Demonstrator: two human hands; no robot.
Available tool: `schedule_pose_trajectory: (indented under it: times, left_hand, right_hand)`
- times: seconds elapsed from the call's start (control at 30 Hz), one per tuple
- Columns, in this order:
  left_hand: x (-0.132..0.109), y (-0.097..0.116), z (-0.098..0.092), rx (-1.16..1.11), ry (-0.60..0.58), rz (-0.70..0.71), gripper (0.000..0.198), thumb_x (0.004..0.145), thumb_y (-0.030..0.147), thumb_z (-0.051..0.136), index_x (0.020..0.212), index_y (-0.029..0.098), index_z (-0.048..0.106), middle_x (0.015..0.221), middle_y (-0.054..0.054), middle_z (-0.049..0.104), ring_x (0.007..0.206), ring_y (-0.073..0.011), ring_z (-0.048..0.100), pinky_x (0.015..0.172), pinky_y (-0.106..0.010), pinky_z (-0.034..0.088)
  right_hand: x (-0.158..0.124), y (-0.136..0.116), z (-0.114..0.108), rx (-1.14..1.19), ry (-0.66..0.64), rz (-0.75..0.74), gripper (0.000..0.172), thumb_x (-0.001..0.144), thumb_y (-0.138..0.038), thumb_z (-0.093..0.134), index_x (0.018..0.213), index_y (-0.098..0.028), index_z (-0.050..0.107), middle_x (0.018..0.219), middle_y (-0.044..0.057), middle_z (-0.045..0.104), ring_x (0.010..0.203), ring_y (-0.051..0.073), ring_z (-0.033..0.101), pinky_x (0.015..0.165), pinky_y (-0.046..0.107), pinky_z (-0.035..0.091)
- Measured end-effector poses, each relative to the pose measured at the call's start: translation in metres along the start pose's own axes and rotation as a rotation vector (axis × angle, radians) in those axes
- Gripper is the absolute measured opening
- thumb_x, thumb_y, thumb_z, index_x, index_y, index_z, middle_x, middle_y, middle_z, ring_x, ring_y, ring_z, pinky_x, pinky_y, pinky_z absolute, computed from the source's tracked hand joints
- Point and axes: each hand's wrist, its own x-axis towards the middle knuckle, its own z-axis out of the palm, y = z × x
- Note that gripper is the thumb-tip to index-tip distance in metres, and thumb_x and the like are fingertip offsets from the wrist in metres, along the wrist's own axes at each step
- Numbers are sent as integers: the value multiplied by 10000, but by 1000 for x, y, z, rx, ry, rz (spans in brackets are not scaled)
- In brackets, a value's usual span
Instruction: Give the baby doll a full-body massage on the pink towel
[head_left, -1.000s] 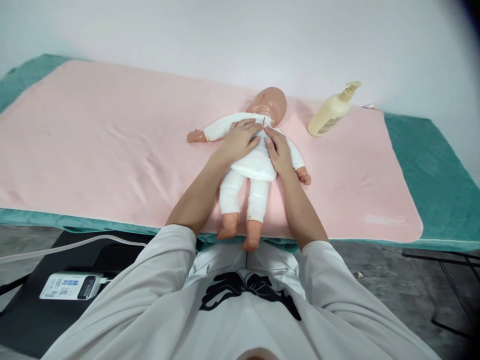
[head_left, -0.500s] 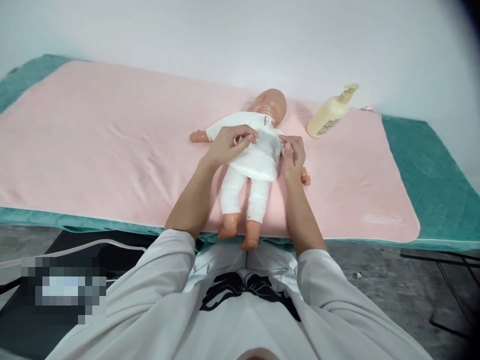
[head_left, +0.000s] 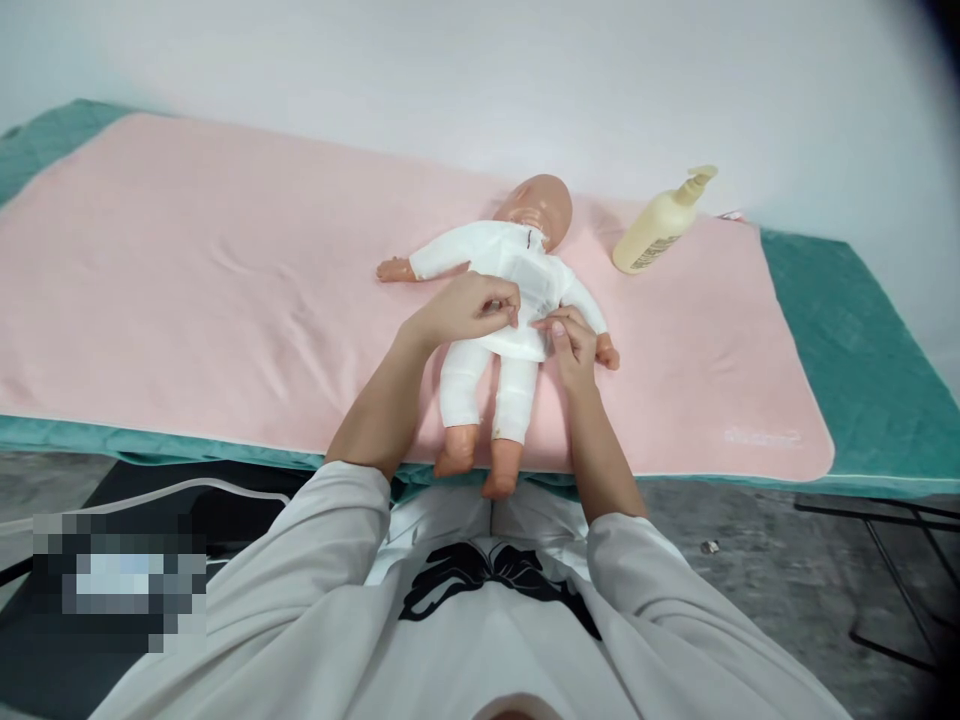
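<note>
A baby doll with a bare plastic head, hands and feet lies on its back, its body and limbs covered in white. My left hand rests over the left side of its belly, fingers loosely bent and a gap showing between thumb and fingers. On the lower right of the belly, my right hand touches the white covering with its fingertips, the index finger reaching inward. Neither hand shows anything held. Between the fingertips, a smooth, slightly shiny patch is visible on the belly.
A cream pump bottle stands to the right of the doll's head. Beneath everything lies a pink mat on a green quilted cover. A pale wall rises behind. Black metal legs show at lower right, a pale cable at lower left.
Both hands have slid down the doll's belly towards its legs, the right one also inward. The doll's right-side arm, partly covered before, now shows. Doll and bottle stay in place.
</note>
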Motion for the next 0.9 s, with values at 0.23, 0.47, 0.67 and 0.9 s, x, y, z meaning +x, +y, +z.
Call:
schedule_pose_trajectory:
  times: [0.23, 0.47, 0.67, 0.9]
  left_hand:
    - [1, 2, 1, 54, -45, -10, 202, 775, 216, 491, 734, 172, 684, 706, 12, 692, 613, -129, 567, 763, -314, 436]
    - [1, -1, 2, 59, -71, -61, 188, 776, 230, 516, 707, 176, 682, 656, 14, 666, 571, -122, 524, 598, -269, 348]
    - [1, -3, 3, 49, -72, -50, 186, 776, 243, 511, 702, 170, 666, 664, 14, 671, 584, -118, 538, 640, -265, 389]
    - [2, -8, 4, 7, 70, 16, 193, 780, 232, 472, 765, 164, 652, 767, 5, 724, 671, -140, 626, 805, -330, 464]
  right_hand:
    - [0, 1, 1, -63, -64, -80, 395, 1011, -471, 480, 872, -281, 797, 873, 41, 637, 899, 205, 613, 906, 442, 505]
    - [4, 0, 4, -120, -136, -63, 412, 1015, -488, 462, 884, -284, 795, 868, 39, 641, 895, 203, 604, 873, 428, 515]
    - [4, 1, 5, -92, -126, -55, 417, 1014, -489, 462, 868, -279, 792, 875, 41, 638, 903, 206, 608, 878, 432, 511]
    - [3, 3, 5, -74, -62, -64, 393, 1016, -488, 449, 972, -271, 774, 1020, 63, 652, 1030, 234, 615, 972, 463, 483]
